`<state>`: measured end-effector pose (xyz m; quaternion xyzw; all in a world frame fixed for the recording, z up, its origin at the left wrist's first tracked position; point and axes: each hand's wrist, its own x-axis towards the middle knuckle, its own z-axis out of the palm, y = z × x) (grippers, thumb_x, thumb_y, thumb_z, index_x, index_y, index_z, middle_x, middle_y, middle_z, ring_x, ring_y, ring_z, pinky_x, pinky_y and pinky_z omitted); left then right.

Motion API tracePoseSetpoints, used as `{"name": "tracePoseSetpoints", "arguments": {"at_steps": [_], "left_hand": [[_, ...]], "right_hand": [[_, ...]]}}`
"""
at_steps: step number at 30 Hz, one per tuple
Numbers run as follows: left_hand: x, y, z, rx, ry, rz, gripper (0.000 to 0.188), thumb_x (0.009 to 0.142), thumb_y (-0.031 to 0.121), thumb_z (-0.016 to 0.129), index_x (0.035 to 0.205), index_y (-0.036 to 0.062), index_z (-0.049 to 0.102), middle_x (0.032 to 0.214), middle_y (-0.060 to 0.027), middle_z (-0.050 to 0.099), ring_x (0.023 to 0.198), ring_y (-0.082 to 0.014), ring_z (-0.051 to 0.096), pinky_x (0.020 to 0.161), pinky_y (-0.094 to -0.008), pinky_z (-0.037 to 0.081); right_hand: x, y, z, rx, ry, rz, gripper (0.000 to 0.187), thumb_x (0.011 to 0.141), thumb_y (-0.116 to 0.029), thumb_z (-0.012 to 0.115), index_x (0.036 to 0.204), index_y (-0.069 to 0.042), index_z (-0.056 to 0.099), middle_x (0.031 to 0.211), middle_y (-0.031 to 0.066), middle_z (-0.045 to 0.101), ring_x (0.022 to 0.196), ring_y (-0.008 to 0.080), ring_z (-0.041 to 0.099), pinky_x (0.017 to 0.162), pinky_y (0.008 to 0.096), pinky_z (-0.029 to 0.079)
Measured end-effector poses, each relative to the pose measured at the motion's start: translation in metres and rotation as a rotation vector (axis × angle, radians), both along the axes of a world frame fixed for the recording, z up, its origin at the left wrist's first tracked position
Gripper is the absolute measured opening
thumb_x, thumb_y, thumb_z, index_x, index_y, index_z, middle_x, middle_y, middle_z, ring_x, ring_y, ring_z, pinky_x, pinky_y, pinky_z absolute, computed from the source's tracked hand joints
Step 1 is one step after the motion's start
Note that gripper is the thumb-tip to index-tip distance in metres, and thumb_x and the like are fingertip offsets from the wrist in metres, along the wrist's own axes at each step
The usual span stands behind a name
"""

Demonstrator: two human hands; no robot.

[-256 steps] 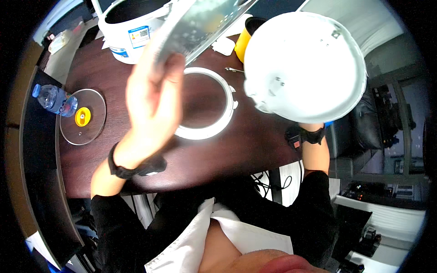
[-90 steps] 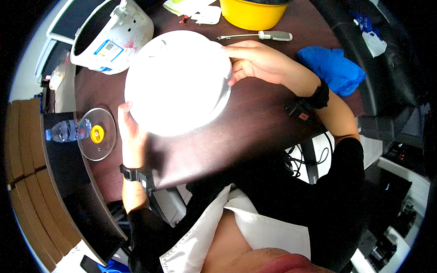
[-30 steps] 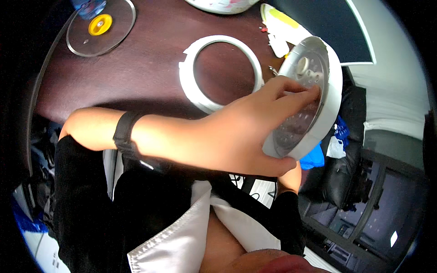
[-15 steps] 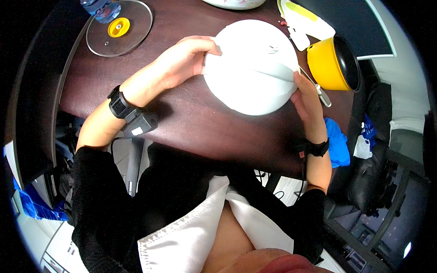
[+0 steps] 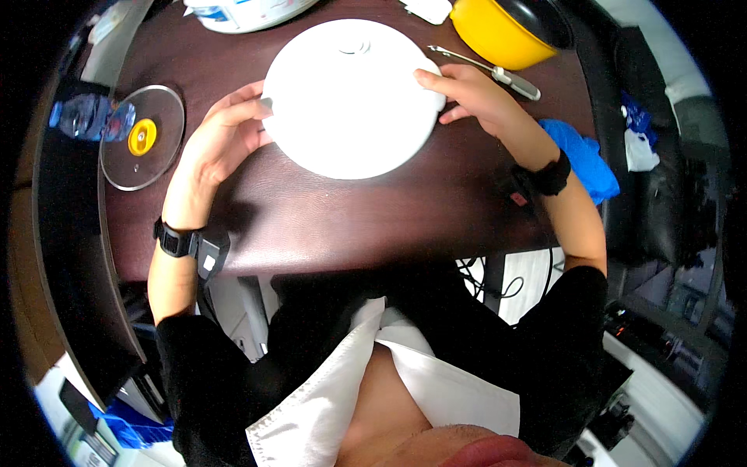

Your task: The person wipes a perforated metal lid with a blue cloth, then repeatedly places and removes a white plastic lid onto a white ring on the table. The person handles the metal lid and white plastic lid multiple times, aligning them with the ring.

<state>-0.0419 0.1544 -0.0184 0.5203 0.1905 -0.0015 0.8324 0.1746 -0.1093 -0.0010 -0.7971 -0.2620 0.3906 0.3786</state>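
Observation:
A round white disc-shaped piece (image 5: 350,113) is between my hands over the brown table; a small ring-like part shows near its far edge. Its exact kind is not clear, and neither is whether it rests on the table. My left hand (image 5: 229,128) grips the left rim with thumb and fingers. On the opposite rim, my right hand (image 5: 478,97) has its thumb on the top face and other fingers at the edge. Just beyond the right hand lies a screwdriver (image 5: 517,83) with a grey-and-white handle.
At the left, a glass lid with a yellow knob (image 5: 142,138) lies beside a clear plastic bottle (image 5: 82,117). A yellow pot (image 5: 498,35) with a dark inside is at the far right. A patterned white container (image 5: 249,17) stands at the back, and a blue cloth (image 5: 585,159) hangs near the right edge.
My view has turned, so the table's things sit elsewhere in the picture. The white piece's face has changed its tilt, and the ridge across it no longer shows. Both hands still hold its rim.

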Motion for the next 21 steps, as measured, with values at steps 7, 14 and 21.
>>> {"name": "tracePoseSetpoints", "arguments": {"at_steps": [7,14,21], "left_hand": [[0.004,0.01,0.002,0.059,0.09,-0.047,0.043,0.084,0.008,0.057,0.124,-0.0063,0.052,0.118,-0.0146,0.06,0.112,-0.0219,0.056,0.102,-0.0369,0.04],[0.005,0.018,-0.002,0.078,0.14,-0.043,0.042,0.087,0.012,0.055,0.124,-0.008,0.053,0.12,-0.0147,0.061,0.112,-0.0225,0.056,0.101,-0.0368,0.04],[0.009,0.022,-0.003,0.181,0.161,0.023,0.041,0.089,0.005,0.054,0.126,-0.0111,0.051,0.12,-0.0186,0.06,0.114,-0.0242,0.056,0.103,-0.0362,0.041]], "right_hand": [[0.003,-0.004,-0.012,-0.019,-0.124,0.024,0.075,0.08,-0.066,0.064,0.112,0.003,0.063,0.093,0.0098,0.063,0.085,0.0157,0.058,0.063,0.027,0.049],[0.015,-0.001,-0.027,-0.028,-0.161,0.008,0.065,0.085,-0.058,0.064,0.113,0.001,0.064,0.083,0.0043,0.061,0.071,0.0099,0.053,0.052,0.024,0.042],[0.017,0.004,-0.036,-0.037,-0.241,-0.044,0.043,0.091,-0.043,0.062,0.104,-0.002,0.068,0.077,0.0015,0.064,0.056,0.0068,0.049,0.041,0.0244,0.036]]}}
